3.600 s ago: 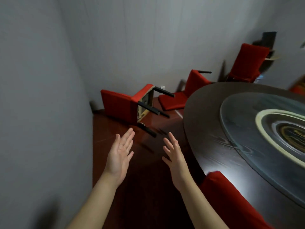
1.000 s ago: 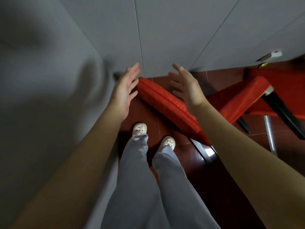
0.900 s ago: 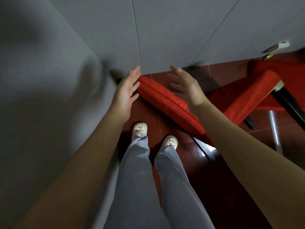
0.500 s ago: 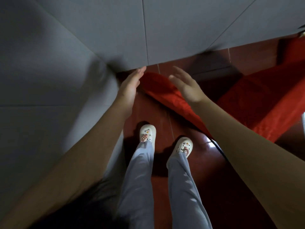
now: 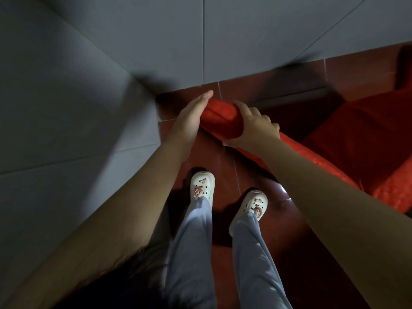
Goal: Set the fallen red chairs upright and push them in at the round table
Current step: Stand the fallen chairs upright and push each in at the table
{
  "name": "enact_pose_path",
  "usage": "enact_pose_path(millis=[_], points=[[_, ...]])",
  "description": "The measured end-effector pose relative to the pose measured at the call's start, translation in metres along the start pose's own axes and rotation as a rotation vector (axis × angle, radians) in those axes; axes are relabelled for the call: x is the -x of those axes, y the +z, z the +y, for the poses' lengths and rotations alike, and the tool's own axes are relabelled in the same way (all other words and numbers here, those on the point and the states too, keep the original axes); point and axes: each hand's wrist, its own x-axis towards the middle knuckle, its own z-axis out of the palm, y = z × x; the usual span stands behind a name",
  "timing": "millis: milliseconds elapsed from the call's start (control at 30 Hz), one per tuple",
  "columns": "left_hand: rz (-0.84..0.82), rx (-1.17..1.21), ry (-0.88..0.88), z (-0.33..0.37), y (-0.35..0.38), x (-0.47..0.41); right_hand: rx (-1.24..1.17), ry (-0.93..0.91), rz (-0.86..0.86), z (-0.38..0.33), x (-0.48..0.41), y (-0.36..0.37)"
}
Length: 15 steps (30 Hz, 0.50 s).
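Observation:
A fallen red chair (image 5: 347,139) lies on its side on the dark red floor, its padded back stretching toward the room corner. My right hand (image 5: 256,128) is wrapped over the top edge of the chair back (image 5: 220,117), fingers across it and thumb underneath. My left hand (image 5: 191,117) lies flat against the end of that edge, fingers straight and pointing at the wall. The chair's legs and the round table are out of view.
Grey tiled walls (image 5: 89,108) meet in a corner right beside the chair back. My feet in white clogs (image 5: 201,186) stand on the red floor tiles (image 5: 225,166) just below the hands. A second red shape (image 5: 405,68) shows at the far right edge.
Both hands have come down from hovering open above the chair back onto its top edge. The right hand has closed around it. The view has tilted further down.

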Motion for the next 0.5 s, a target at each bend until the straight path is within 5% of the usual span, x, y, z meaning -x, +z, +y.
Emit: enact_pose_path(millis=[400, 500], points=[[-0.020, 0.020, -0.052, -0.010, 0.001, -0.003, 0.109, 0.026, 0.129, -0.004, 0.016, 0.003], [0.040, -0.286, -0.079, -0.016, -0.005, 0.008, 0.128, -0.013, 0.120, 0.000, 0.034, 0.007]])
